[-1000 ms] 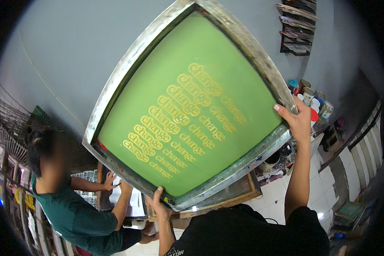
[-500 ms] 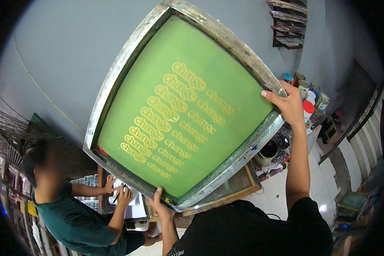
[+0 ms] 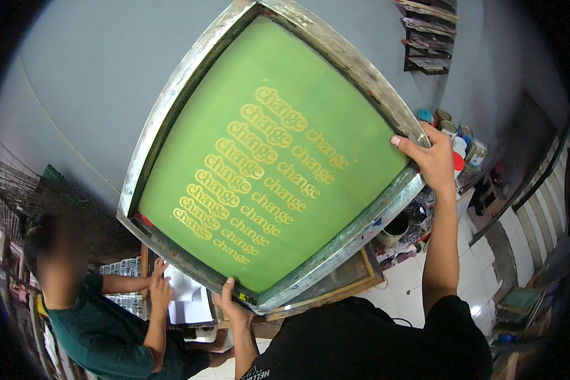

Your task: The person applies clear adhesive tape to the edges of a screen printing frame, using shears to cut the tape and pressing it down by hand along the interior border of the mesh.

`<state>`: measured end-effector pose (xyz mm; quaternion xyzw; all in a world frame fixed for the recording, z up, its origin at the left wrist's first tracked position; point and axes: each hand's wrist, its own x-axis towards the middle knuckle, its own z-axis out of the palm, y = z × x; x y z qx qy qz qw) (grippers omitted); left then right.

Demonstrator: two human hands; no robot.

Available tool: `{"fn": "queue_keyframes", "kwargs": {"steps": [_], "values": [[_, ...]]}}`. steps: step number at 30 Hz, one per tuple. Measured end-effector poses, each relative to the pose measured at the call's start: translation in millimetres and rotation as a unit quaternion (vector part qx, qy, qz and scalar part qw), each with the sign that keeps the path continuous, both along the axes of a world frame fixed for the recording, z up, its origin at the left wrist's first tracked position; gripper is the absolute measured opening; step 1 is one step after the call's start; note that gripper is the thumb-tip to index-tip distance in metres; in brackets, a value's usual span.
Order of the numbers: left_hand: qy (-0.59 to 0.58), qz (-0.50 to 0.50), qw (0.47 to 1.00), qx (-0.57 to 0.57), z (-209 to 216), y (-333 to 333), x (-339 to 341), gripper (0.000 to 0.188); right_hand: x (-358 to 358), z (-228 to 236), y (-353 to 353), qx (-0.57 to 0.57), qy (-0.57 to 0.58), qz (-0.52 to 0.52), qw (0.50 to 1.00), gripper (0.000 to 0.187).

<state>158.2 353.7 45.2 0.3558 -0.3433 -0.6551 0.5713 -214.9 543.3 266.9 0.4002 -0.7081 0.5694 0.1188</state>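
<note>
Screen (image 3: 269,155) farther left, corner (image 3: 254,4) uppermost

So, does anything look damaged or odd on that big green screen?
Nothing looks clearly broken on the green screen. Its metal frame is scuffed and stained, with a red smear inside the left corner. The sides look oddly bowed, but that's probably the wide lens bending straight edges.

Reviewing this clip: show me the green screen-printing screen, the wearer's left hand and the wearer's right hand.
Screen-printing screen (image 3: 277,163): head view, middle of the green mesh.
Left hand (image 3: 234,308): head view, below the thumb.
Right hand (image 3: 436,158): head view, behind the thumb.
</note>
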Motion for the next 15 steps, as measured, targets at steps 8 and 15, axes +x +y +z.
{"fn": "queue_keyframes", "kwargs": {"steps": [8, 15], "values": [[-0.03, -0.004, 0.999, 0.039, 14.6, -4.4, 6.6, 0.061, -15.3, -22.6, -2.3, -0.015, -0.08, 0.027, 0.996, 0.036], [-0.137, 0.004, 0.99, 0.011, 51.7, -7.5, 12.6, 0.043, -40.2, -78.5, -3.7, -0.007, -0.17, 0.002, 0.985, 0.038]]}}
